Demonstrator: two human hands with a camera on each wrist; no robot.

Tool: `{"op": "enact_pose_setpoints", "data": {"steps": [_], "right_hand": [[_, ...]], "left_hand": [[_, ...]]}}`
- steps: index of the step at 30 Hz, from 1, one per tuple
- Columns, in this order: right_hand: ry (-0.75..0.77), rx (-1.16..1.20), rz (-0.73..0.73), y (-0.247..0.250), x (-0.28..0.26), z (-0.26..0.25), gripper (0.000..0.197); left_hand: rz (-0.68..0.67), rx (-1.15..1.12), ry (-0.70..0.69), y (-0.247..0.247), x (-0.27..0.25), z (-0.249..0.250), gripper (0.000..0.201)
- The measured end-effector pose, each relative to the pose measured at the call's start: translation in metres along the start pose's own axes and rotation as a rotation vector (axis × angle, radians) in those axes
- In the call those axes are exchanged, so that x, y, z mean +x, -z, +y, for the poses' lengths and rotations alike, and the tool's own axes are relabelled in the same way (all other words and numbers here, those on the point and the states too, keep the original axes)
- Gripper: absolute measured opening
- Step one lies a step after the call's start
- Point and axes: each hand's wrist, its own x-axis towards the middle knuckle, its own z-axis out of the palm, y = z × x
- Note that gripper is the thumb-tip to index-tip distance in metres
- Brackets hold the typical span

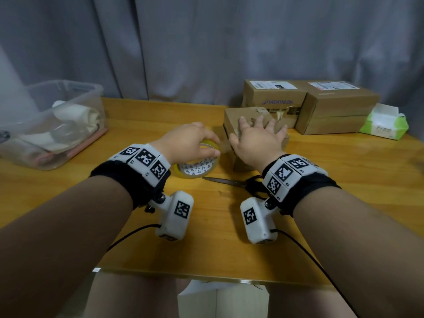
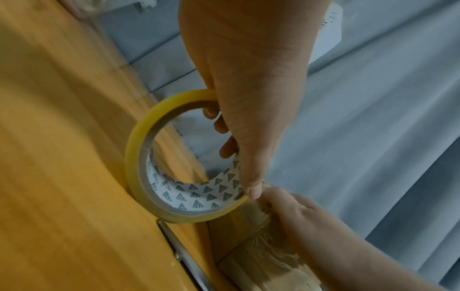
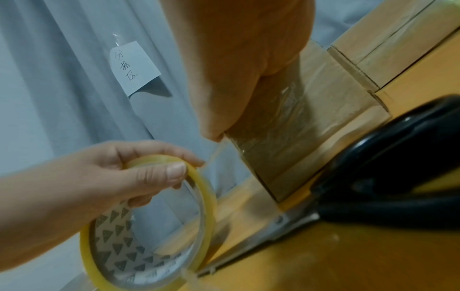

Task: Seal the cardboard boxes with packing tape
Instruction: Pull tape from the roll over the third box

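A small cardboard box (image 1: 231, 120) sits mid-table. My right hand (image 1: 257, 136) lies flat on its top with fingers spread, and the thumb presses clear tape (image 3: 278, 122) onto the box's near side. Just left of the box, my left hand (image 1: 192, 143) grips a yellow-edged tape roll (image 1: 197, 169) with a triangle-printed core, thumb outside and fingers through the hole, as the left wrist view shows on the tape roll (image 2: 154, 167). A short strip of tape runs from the tape roll (image 3: 149, 246) to the box (image 3: 311, 110). Two bigger boxes (image 1: 273, 97) (image 1: 337, 109) stand behind.
Black-handled scissors (image 1: 234, 181) lie on the wooden table (image 1: 206, 237) just in front of the box. A clear plastic bin (image 1: 52, 125) with cloths stands at the left. A green tissue pack (image 1: 385, 125) sits at the far right. A grey curtain hangs behind.
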Motion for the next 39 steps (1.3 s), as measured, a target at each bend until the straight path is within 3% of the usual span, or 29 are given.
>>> {"op": "enact_pose_setpoints", "data": {"steps": [4, 8, 11, 14, 17, 23, 26, 30, 32, 35, 37, 39], "right_hand": [[0.075, 0.184, -0.078, 0.014, -0.001, 0.016, 0.069], [0.221, 0.295, 0.144, 0.030, -0.018, 0.032, 0.051], [0.263, 0.242, 0.169, 0.026, -0.044, 0.040, 0.034], [0.262, 0.325, -0.021, 0.013, -0.065, 0.049, 0.014], [0.268, 0.200, -0.276, 0.001, -0.069, 0.055, 0.025], [0.254, 0.118, -0.289, 0.004, -0.065, 0.055, 0.045], [0.249, 0.138, -0.291, 0.018, -0.058, 0.059, 0.045], [0.166, 0.060, -0.427, 0.037, -0.056, 0.070, 0.040], [0.112, 0.156, -0.498, 0.038, -0.059, 0.076, 0.033], [-0.004, 0.546, -0.669, 0.034, -0.068, 0.082, 0.035], [-0.027, 0.697, -0.769, 0.029, -0.073, 0.083, 0.043], [0.005, 0.728, -0.826, 0.025, -0.076, 0.081, 0.062]], "left_hand": [[0.033, -0.024, 0.015, -0.003, -0.003, 0.001, 0.039], [0.024, -0.006, 0.036, -0.003, -0.001, 0.008, 0.037], [0.040, -0.028, 0.058, -0.003, -0.003, 0.010, 0.036], [0.053, -0.060, 0.086, -0.002, -0.008, 0.009, 0.035], [0.041, -0.057, 0.108, -0.001, -0.010, 0.009, 0.034], [0.022, -0.161, 0.189, 0.002, -0.007, 0.017, 0.044], [0.002, -0.261, 0.247, 0.009, 0.001, 0.022, 0.029], [-0.017, -0.294, 0.302, 0.017, 0.010, 0.026, 0.019], [-0.045, -0.298, 0.323, 0.018, 0.012, 0.027, 0.019], [-0.108, -0.287, 0.367, 0.018, 0.014, 0.027, 0.028], [-0.120, -0.263, 0.392, 0.019, 0.014, 0.026, 0.040], [-0.114, -0.325, 0.410, 0.021, 0.012, 0.024, 0.036]]}}
